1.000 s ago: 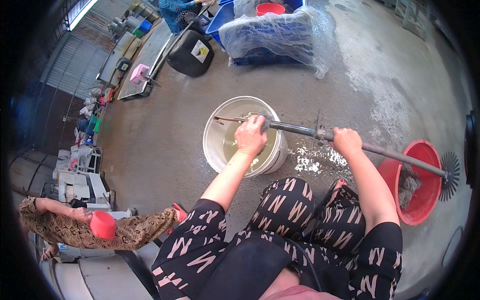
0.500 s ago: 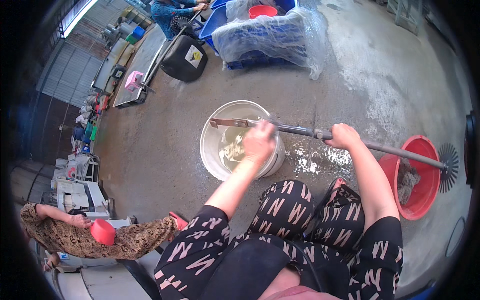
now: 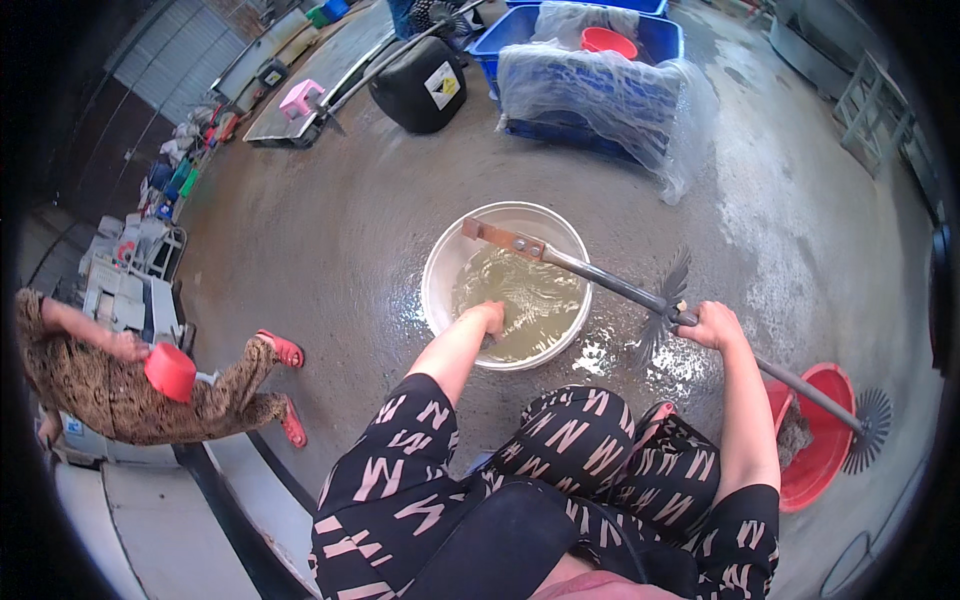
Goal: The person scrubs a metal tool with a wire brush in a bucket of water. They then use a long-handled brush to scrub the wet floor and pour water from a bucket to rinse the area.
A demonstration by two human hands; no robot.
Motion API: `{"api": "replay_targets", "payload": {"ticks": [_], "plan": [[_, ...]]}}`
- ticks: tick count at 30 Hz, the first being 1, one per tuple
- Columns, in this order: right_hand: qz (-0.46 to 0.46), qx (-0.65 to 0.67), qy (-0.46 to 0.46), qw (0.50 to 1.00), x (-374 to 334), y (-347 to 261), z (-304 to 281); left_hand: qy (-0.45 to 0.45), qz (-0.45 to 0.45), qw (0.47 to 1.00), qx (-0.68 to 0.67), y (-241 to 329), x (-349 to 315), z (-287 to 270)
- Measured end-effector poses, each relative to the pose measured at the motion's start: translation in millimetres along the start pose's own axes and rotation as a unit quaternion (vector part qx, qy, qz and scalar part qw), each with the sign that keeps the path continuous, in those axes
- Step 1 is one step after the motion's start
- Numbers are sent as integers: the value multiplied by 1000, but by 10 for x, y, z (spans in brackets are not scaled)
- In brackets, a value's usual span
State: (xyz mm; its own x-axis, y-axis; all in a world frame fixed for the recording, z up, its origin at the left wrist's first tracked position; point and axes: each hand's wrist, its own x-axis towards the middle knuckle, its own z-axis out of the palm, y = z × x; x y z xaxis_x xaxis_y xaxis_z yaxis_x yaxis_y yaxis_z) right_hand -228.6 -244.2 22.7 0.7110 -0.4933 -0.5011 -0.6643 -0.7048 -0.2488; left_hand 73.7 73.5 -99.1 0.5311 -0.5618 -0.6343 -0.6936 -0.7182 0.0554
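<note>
A long grey metal rod [image 3: 618, 282] slants over a white bucket [image 3: 432, 293] of cloudy water [image 3: 543, 318]. At its upper left end is a flat, rust-coloured metal piece [image 3: 500, 238] held by bolts. Round the rod, just left of my right hand, sits a dark spiked disc [image 3: 660, 325]. A second spiked disc [image 3: 868, 432] is on the lower right end. My right hand [image 3: 715, 325] is closed around the rod. My left hand [image 3: 490, 318] reaches into the bucket at the water's surface, its fingertips hidden.
To the right, a red tub [image 3: 822, 485] holds a grey clump [image 3: 795, 437]. Blue crates [image 3: 590, 130], draped with a clear plastic sheet, stand ahead beside a black jerrycan [image 3: 415, 90]. At left another person carries a red scoop [image 3: 170, 372]. The concrete floor is wet around the bucket.
My left hand has left the rod and dropped into the bucket. The disc near my right hand now shows its spikes. The view has shifted, and the other person's legs are farther apart.
</note>
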Motion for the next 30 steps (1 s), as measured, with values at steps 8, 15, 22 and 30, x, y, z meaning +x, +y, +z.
{"api": "replay_targets", "payload": {"ticks": [8,15,22,30], "plan": [[41,-6,37,998,-55,-5,31,398,211,860,-240,417,-932,-1085],[17,-38,63,997,-47,-9,106,520,128,835,-125,727,-582,-516],[12,-32,67,997,-31,33,157,539,138,814,-169,810,-779,-824],[5,-10,66,998,-60,17,158,149,5,981,-121,366,-452,-202]]}}
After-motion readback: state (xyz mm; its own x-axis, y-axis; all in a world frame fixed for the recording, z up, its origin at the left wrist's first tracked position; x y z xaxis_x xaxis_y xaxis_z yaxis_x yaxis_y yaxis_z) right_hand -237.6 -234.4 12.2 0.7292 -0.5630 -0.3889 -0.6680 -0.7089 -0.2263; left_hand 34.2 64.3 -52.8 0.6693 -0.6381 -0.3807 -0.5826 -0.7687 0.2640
